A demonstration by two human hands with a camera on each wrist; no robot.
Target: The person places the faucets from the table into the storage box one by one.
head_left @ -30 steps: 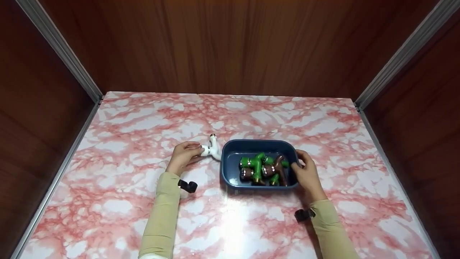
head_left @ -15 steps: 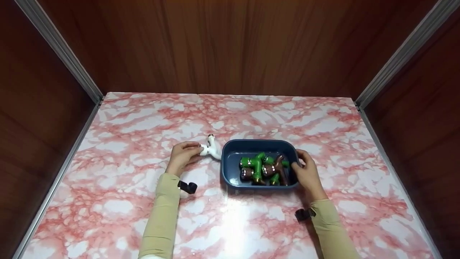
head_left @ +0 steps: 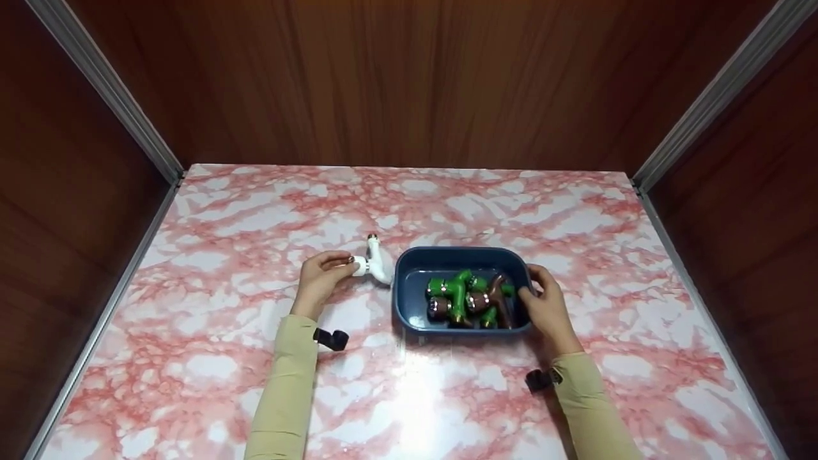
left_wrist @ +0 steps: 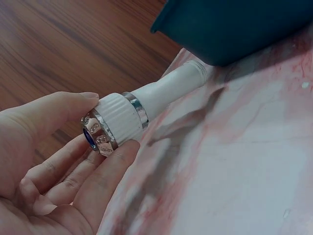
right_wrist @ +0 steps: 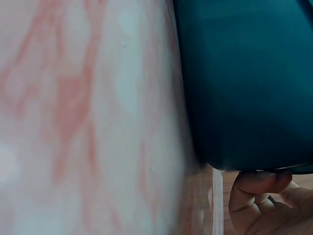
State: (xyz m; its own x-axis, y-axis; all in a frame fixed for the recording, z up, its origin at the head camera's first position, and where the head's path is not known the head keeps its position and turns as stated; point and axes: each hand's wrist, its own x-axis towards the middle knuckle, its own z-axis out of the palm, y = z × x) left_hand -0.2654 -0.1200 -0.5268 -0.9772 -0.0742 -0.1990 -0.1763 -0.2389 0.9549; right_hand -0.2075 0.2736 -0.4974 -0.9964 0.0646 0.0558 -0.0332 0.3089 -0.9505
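Observation:
A white plastic tap fitting lies on the pink marbled table, just left of a dark blue tub. My left hand pinches its ribbed white cap with the metal end between thumb and fingers. The fitting's far end touches the tub. My right hand grips the tub's right rim, thumb inside; in the right wrist view fingertips curl under the tub wall. Several green and brown fittings lie in the tub.
Dark wooden walls with aluminium rails close the table in at the back and both sides. Black wrist camera mounts sit on both beige sleeves.
The white fitting has turned slightly in my left hand, its upper end swinging a little left and back. The right hand and tub have stayed put.

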